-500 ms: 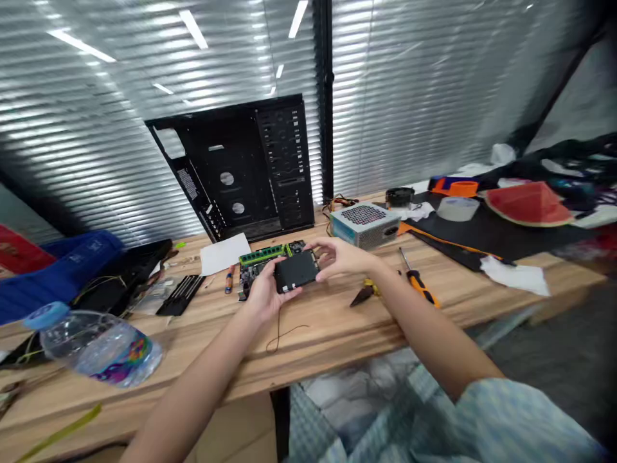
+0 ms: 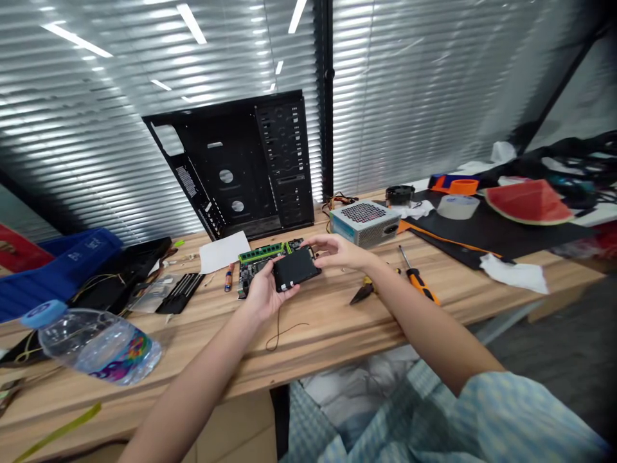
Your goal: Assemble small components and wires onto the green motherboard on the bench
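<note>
Head view: I'm watching a black 2.5-inch SSD [image 2: 296,270] held in the air over the wooden table [image 2: 328,328], just beside a motherboard [image 2: 247,283]. My left hand [image 2: 264,292] cups its near end, fingers closed around the edge, while my right hand [image 2: 337,252] grips the far end with bent fingers. Compared with half a second ago, the drive has turned slightly and both hands have shifted with it. A RAM stick [image 2: 260,253] sits on the motherboard. To the right lie pliers [image 2: 362,293], an orange-handled screwdriver [image 2: 419,286] and a power supply [image 2: 365,223], with a black case panel [image 2: 241,164] behind
</note>
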`<control>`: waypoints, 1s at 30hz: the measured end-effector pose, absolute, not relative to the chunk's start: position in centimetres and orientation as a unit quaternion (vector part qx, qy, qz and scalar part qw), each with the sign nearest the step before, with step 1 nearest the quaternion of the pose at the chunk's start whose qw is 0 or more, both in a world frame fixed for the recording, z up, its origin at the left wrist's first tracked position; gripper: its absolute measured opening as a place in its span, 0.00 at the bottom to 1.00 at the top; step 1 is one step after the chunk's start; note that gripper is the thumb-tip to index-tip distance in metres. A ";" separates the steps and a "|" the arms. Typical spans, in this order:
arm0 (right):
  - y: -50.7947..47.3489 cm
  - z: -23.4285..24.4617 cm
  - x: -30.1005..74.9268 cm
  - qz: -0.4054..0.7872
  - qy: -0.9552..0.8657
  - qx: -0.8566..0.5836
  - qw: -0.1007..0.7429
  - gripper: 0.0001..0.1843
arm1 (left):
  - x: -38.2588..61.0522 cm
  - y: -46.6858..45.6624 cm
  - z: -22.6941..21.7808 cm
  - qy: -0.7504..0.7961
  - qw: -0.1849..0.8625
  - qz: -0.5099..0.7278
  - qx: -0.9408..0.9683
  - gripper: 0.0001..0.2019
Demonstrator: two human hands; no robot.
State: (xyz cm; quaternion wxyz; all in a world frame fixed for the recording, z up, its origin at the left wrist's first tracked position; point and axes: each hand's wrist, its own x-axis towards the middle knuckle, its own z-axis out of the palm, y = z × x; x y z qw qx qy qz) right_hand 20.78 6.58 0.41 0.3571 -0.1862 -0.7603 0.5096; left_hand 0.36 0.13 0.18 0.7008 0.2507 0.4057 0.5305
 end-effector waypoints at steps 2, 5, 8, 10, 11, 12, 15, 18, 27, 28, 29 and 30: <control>6.6 0.5 20.8 0.519 -0.751 -0.178 0.367 0.27 | 0.3 0.2 0.2 0.405 0.704 0.527 0.250 0.12; 6.7 0.2 20.5 0.542 -0.727 -0.177 0.383 0.26 | 0.3 0.1 0.2 0.403 0.706 0.523 0.255 0.13; 6.9 -0.3 20.1 0.558 -0.708 -0.181 0.392 0.26 | 0.3 0.1 0.2 0.399 0.707 0.523 0.261 0.12; 7.0 -0.5 20.0 0.564 -0.702 -0.185 0.394 0.26 | 0.4 0.1 0.2 0.398 0.705 0.525 0.262 0.11; 7.1 -0.6 20.0 0.567 -0.699 -0.188 0.394 0.26 | 0.4 0.1 0.1 0.399 0.703 0.526 0.262 0.11; 7.1 -0.6 19.9 0.568 -0.697 -0.190 0.394 0.26 | 0.4 0.1 0.1 0.401 0.702 0.527 0.261 0.11; 7.1 -0.5 19.9 0.560 -0.699 -0.201 0.398 0.25 | 0.5 0.0 0.1 0.408 0.698 0.528 0.260 0.10; 7.1 -0.5 20.0 0.554 -0.700 -0.209 0.398 0.26 | 0.5 0.0 0.1 0.411 0.696 0.528 0.260 0.10; 7.3 -0.5 20.3 0.562 -0.700 -0.209 0.389 0.25 | 0.6 0.1 0.0 0.416 0.680 0.540 0.271 0.10; 7.3 -0.5 20.4 0.563 -0.699 -0.209 0.388 0.25 | 0.6 0.1 0.0 0.416 0.678 0.541 0.273 0.10; 7.4 -0.5 20.4 0.565 -0.698 -0.209 0.388 0.26 | 0.6 0.1 0.0 0.418 0.676 0.542 0.274 0.10; 7.4 -0.5 20.4 0.566 -0.696 -0.209 0.389 0.26 | 0.6 0.1 0.0 0.419 0.674 0.543 0.275 0.09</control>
